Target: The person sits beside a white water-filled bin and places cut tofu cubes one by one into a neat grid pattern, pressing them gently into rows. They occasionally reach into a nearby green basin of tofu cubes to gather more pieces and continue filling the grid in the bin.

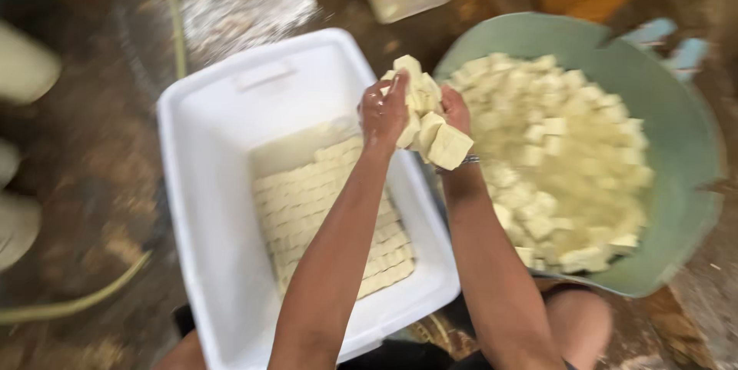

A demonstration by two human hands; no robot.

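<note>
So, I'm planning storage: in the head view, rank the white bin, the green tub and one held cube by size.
1. Green tub and white bin: look alike, unranked.
2. Held cube: smallest, though nearer the camera.

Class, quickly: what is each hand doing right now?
Left hand: closed around a stack of pale cream cubes, above the white plastic tub.
Right hand: closed on the same cubes.

Both hands (419,112) lift pale cubes (430,128) between white tub (207,131) and green basin (676,139)
</note>
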